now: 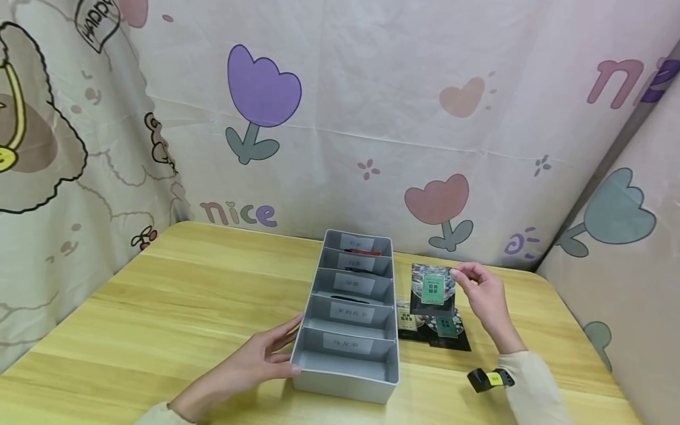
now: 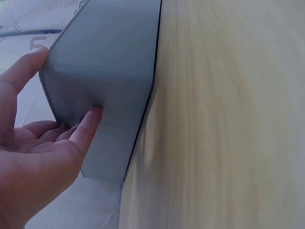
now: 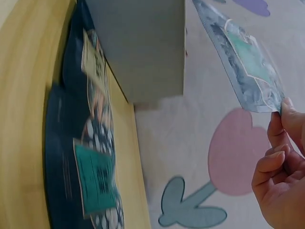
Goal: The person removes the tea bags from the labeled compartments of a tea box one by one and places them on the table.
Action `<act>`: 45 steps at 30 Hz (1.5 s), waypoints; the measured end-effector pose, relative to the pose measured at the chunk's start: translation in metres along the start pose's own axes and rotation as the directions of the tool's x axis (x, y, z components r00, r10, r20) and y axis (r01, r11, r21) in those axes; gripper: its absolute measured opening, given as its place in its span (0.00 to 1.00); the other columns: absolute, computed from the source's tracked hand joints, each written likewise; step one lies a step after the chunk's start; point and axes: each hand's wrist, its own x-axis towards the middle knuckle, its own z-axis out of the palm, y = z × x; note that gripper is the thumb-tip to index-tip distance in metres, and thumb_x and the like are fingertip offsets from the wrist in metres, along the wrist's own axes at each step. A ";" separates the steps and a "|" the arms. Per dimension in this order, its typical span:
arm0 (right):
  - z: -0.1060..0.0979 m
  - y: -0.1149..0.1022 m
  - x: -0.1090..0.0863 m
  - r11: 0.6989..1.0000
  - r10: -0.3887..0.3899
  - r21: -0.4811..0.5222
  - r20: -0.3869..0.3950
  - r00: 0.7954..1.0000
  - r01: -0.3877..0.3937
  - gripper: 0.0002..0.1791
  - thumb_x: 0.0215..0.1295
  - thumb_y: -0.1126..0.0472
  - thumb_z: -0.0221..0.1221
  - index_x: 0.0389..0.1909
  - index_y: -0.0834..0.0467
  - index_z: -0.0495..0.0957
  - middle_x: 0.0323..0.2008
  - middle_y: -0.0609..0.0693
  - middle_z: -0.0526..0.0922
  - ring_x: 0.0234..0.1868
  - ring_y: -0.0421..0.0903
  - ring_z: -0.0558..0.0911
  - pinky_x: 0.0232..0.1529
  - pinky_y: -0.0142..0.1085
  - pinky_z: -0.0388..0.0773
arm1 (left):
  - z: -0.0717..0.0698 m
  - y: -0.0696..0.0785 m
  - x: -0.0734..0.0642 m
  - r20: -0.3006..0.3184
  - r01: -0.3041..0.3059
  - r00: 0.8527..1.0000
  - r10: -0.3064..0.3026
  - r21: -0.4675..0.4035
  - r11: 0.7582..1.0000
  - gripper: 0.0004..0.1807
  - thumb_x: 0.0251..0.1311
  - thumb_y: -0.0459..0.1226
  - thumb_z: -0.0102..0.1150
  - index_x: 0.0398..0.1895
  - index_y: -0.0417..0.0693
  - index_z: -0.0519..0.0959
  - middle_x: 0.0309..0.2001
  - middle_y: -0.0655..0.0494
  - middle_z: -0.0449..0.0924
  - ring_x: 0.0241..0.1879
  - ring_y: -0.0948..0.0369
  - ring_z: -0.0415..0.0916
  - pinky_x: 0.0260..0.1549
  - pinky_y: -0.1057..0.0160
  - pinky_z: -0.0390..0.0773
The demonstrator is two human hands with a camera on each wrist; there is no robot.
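In the head view my right hand [image 1: 483, 295] pinches the upper right corner of a tea sachet [image 1: 432, 289] with a green label. The sachet hangs upright above two other dark sachets, one with a green label [image 1: 447, 326] and one with a pale yellow label [image 1: 408, 321]. The right wrist view shows thumb and forefinger on the held sachet's corner [image 3: 252, 62]. My left hand [image 1: 265, 357] rests against the near left corner of a long grey divided box [image 1: 345, 386], fingers spread along its side wall. In the left wrist view the fingertips press on the grey wall [image 2: 109, 62].
Several labelled compartments run along the box. A red sachet [image 1: 366, 252] lies in the farthest one, and dark sachets [image 1: 347, 300] show in the two after it. The wooden table [image 1: 212, 283] meets a patterned cloth [image 1: 345, 177] behind.
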 end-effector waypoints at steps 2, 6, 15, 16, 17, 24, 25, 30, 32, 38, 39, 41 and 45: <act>-0.005 0.003 0.002 1.000 0.020 -0.011 -0.009 1.000 -0.020 0.11 0.67 0.60 0.61 0.41 0.65 0.80 0.34 0.52 0.82 0.33 0.39 0.73 0.30 0.27 0.69 | 0.000 0.000 0.000 0.003 0.003 1.000 -0.003 -0.007 1.000 0.45 0.62 0.30 0.60 0.75 0.34 0.44 0.73 0.32 0.40 0.69 0.35 0.48 0.58 0.60 0.72; -0.015 0.011 0.003 0.998 0.035 -0.049 -0.007 0.999 -0.035 0.14 0.67 0.57 0.60 0.43 0.66 0.79 0.38 0.55 0.82 0.35 0.36 0.74 0.33 0.26 0.70 | 0.000 -0.001 0.000 0.002 0.000 1.000 0.000 -0.004 1.000 0.45 0.62 0.30 0.60 0.75 0.35 0.43 0.73 0.32 0.41 0.69 0.35 0.49 0.58 0.60 0.72; -0.043 0.032 0.005 0.988 0.083 -0.136 0.032 0.996 -0.078 0.18 0.69 0.56 0.59 0.45 0.69 0.79 0.38 0.57 0.82 0.33 0.38 0.72 0.30 0.26 0.70 | -0.001 0.000 -0.002 -0.005 -0.001 1.000 0.001 0.002 1.000 0.45 0.62 0.30 0.61 0.76 0.36 0.43 0.73 0.31 0.41 0.67 0.35 0.54 0.57 0.58 0.73; -0.046 0.034 0.005 0.985 0.097 -0.148 0.035 0.995 -0.091 0.19 0.69 0.55 0.59 0.45 0.70 0.79 0.38 0.56 0.82 0.33 0.38 0.71 0.29 0.27 0.69 | -0.001 0.000 -0.002 -0.004 -0.001 1.000 0.001 0.002 1.000 0.45 0.62 0.30 0.60 0.75 0.36 0.43 0.73 0.31 0.41 0.67 0.35 0.54 0.57 0.58 0.73; -0.050 0.035 0.006 0.982 0.109 -0.158 0.036 0.993 -0.102 0.19 0.69 0.55 0.58 0.45 0.70 0.79 0.37 0.55 0.82 0.33 0.39 0.71 0.29 0.27 0.69 | -0.002 0.000 -0.002 -0.007 0.006 1.000 -0.006 0.004 1.000 0.45 0.62 0.30 0.61 0.76 0.36 0.44 0.73 0.32 0.41 0.67 0.36 0.53 0.57 0.58 0.73; -0.069 0.049 0.010 0.978 0.132 -0.171 0.044 0.990 -0.122 0.18 0.69 0.57 0.59 0.43 0.72 0.78 0.28 0.42 0.79 0.28 0.37 0.70 0.25 0.28 0.69 | -0.003 0.000 0.000 -0.014 0.015 1.000 -0.015 0.017 1.000 0.45 0.62 0.30 0.61 0.75 0.34 0.44 0.74 0.33 0.41 0.69 0.37 0.49 0.58 0.62 0.72; -0.071 0.051 0.011 0.978 0.129 -0.170 0.051 0.990 -0.118 0.18 0.68 0.58 0.59 0.42 0.72 0.78 0.28 0.41 0.79 0.28 0.36 0.69 0.25 0.28 0.69 | -0.003 -0.001 0.000 -0.012 0.006 1.000 -0.006 0.018 1.000 0.45 0.62 0.30 0.61 0.75 0.34 0.44 0.73 0.33 0.41 0.69 0.36 0.48 0.58 0.62 0.72; -0.076 0.065 0.011 0.977 0.120 -0.189 0.096 0.988 -0.100 0.15 0.67 0.60 0.60 0.40 0.73 0.79 0.28 0.45 0.82 0.28 0.35 0.70 0.26 0.29 0.69 | -0.002 -0.001 0.000 -0.006 -0.006 1.000 0.006 0.013 1.000 0.45 0.62 0.30 0.61 0.75 0.34 0.44 0.73 0.32 0.41 0.69 0.35 0.49 0.57 0.61 0.73; -0.077 0.069 0.010 0.974 0.126 -0.203 0.115 0.985 -0.101 0.15 0.67 0.60 0.60 0.39 0.72 0.79 0.31 0.49 0.83 0.29 0.33 0.71 0.28 0.27 0.69 | -0.002 0.000 -0.001 -0.007 -0.001 1.000 0.002 0.013 1.000 0.45 0.62 0.30 0.61 0.75 0.35 0.44 0.74 0.33 0.41 0.69 0.36 0.49 0.57 0.61 0.73; -0.081 0.078 0.010 0.966 0.143 -0.239 0.174 0.974 -0.099 0.16 0.67 0.60 0.60 0.38 0.72 0.78 0.33 0.55 0.84 0.32 0.33 0.72 0.30 0.27 0.69 | -0.002 0.000 0.000 -0.007 0.020 1.000 -0.020 0.012 1.000 0.45 0.62 0.30 0.61 0.75 0.36 0.44 0.74 0.34 0.41 0.69 0.37 0.49 0.57 0.64 0.72; -0.081 0.080 0.010 0.964 0.149 -0.247 0.183 0.972 -0.101 0.16 0.68 0.60 0.60 0.38 0.72 0.78 0.33 0.55 0.84 0.32 0.35 0.72 0.30 0.28 0.69 | -0.002 0.000 0.000 -0.007 0.026 1.000 -0.026 0.011 1.000 0.45 0.62 0.30 0.61 0.75 0.36 0.44 0.74 0.34 0.41 0.69 0.37 0.49 0.57 0.64 0.72; -0.081 0.082 0.010 0.960 0.163 -0.260 0.202 0.966 -0.107 0.14 0.68 0.60 0.59 0.38 0.71 0.78 0.34 0.56 0.84 0.33 0.39 0.72 0.29 0.30 0.70 | -0.002 0.000 0.000 -0.005 0.033 0.999 -0.033 0.011 0.999 0.46 0.62 0.30 0.61 0.76 0.36 0.44 0.74 0.34 0.40 0.69 0.37 0.49 0.57 0.65 0.72; -0.082 0.087 0.009 0.951 0.177 -0.291 0.235 0.956 -0.105 0.13 0.68 0.61 0.59 0.38 0.71 0.78 0.38 0.61 0.83 0.36 0.44 0.73 0.30 0.32 0.71 | -0.002 -0.001 0.001 -0.005 0.038 0.999 -0.038 0.014 0.999 0.46 0.61 0.30 0.61 0.76 0.36 0.43 0.74 0.35 0.40 0.69 0.37 0.48 0.57 0.66 0.71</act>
